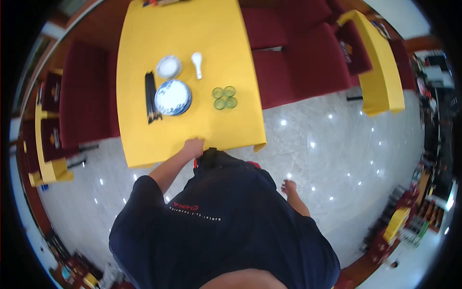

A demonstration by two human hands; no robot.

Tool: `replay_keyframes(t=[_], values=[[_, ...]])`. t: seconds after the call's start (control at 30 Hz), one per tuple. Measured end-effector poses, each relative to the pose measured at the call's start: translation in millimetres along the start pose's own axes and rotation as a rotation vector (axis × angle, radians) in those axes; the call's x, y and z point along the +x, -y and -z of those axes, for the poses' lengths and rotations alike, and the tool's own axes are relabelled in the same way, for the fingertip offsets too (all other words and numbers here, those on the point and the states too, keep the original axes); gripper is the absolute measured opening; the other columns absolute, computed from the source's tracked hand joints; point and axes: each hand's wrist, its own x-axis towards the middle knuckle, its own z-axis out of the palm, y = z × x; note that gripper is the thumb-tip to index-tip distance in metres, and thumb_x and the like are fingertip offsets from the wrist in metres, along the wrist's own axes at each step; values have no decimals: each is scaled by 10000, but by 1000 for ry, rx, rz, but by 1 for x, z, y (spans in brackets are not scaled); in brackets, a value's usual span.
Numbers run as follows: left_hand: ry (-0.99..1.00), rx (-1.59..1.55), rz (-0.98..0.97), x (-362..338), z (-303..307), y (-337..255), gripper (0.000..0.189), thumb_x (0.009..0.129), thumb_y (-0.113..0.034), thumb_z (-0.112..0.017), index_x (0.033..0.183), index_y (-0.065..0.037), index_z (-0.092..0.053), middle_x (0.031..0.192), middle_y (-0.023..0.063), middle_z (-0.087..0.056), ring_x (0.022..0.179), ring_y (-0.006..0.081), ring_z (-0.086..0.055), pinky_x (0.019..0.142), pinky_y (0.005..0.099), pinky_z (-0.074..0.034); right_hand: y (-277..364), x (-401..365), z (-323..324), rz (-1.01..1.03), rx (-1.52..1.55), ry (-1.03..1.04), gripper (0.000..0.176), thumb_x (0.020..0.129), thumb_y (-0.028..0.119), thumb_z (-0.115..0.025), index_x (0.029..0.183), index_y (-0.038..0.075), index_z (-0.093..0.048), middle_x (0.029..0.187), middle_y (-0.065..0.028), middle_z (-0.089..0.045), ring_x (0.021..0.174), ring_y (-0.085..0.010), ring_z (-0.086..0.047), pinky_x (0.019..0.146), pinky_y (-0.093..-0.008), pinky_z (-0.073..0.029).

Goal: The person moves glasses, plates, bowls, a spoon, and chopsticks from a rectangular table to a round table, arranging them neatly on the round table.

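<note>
My left hand [194, 146] rests at the near edge of the yellow-covered table [226, 130], its fingers curled; whether anything is inside them is hidden. My right hand [288, 187] hangs beside my body over the floor, fingers loosely bent and apart, holding nothing. Beyond my left hand stands a stack of white plates [172, 97] with blue patterned rims. Behind it are small white bowls [168, 67], and to their right lies a white soup spoon [197, 65]. A bundle of black chopsticks [150, 96] lies left of the plates. Several green glasses [224, 98] stand grouped at the right.
Dark red bench seats [308, 62] line the table's right side, with another dark red seat [89, 94] on the left. A second yellow-covered table [380, 62] stands at the far right. Shiny grey tiled floor [327, 144] lies around me.
</note>
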Motion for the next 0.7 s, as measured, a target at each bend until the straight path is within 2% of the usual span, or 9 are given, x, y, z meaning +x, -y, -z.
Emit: replay_keyframes(t=[0.03, 0.1, 0.3, 0.37, 0.43, 0.47, 0.5, 0.57, 0.7], values=[[37, 47, 2, 0, 1, -14, 267, 708, -183, -502, 946, -81, -566, 897, 137, -592, 847, 271, -580, 698, 371, -468, -22, -14, 7, -119, 93, -7, 226, 748, 184, -523, 930, 51, -533, 783, -121, -560, 626, -231, -567, 500, -344, -454], [24, 150, -81, 4, 11, -42, 244, 706, -178, -503, 916, -78, -579, 890, 138, -597, 838, 268, -584, 692, 372, -470, -63, -30, 15, -124, 243, 6, 242, 740, 189, -529, 945, 61, -535, 815, -116, -563, 621, -225, -569, 514, -340, -456], [94, 401, -441, 44, -2, -162, 241, 699, -164, -482, 885, -54, -589, 849, 164, -600, 799, 309, -581, 671, 393, -467, -187, -29, 11, 65, 506, 56, 241, 732, 211, -559, 929, 72, -565, 778, -73, -583, 632, -176, -571, 523, -303, -463], [187, 496, -571, 56, -27, -213, 263, 699, -144, -466, 918, -48, -574, 886, 187, -585, 815, 333, -565, 705, 402, -454, -229, -32, 18, 66, 625, -59, 224, 724, 216, -571, 888, 66, -598, 751, -70, -599, 614, -158, -572, 509, -273, -466], [196, 588, -713, 55, -47, -270, 307, 714, -138, -456, 997, -68, -552, 953, 190, -568, 892, 319, -548, 775, 384, -436, -283, -28, 16, 155, 476, -186, 238, 707, 223, -573, 869, 53, -613, 722, -95, -614, 592, -160, -585, 542, -280, -477], [259, 609, -725, 50, -56, -305, 315, 717, -128, -446, 1009, -79, -551, 957, 180, -572, 909, 310, -544, 797, 370, -430, -313, -21, 11, 230, 350, -395, 258, 690, 237, -574, 857, 44, -613, 677, -120, -612, 580, -172, -597, 580, -293, -479], [279, 697, -801, 47, -66, -338, 315, 717, -128, -446, 1009, -79, -551, 957, 180, -572, 909, 310, -544, 797, 370, -430, -336, -30, 10, 164, 438, -442, 258, 690, 237, -574, 857, 44, -613, 677, -120, -612, 580, -172, -597, 580, -293, -479], [282, 697, -911, 41, -85, -393, 305, 724, -136, -444, 1005, -83, -552, 956, 177, -573, 907, 304, -545, 796, 367, -431, -359, -58, 23, 57, 587, -475, 256, 660, 254, -573, 841, 82, -629, 853, -155, -604, 843, -296, -563, 774, -345, -441], [370, 609, -1144, 28, -100, -481, 275, 743, -213, -481, 962, -69, -565, 847, 160, -599, 834, 305, -563, 747, 362, -444, -396, -72, 18, -89, 799, -633, 254, 670, 238, -583, 858, 71, -621, 821, -144, -608, 778, -253, -588, 707, -339, -468]])
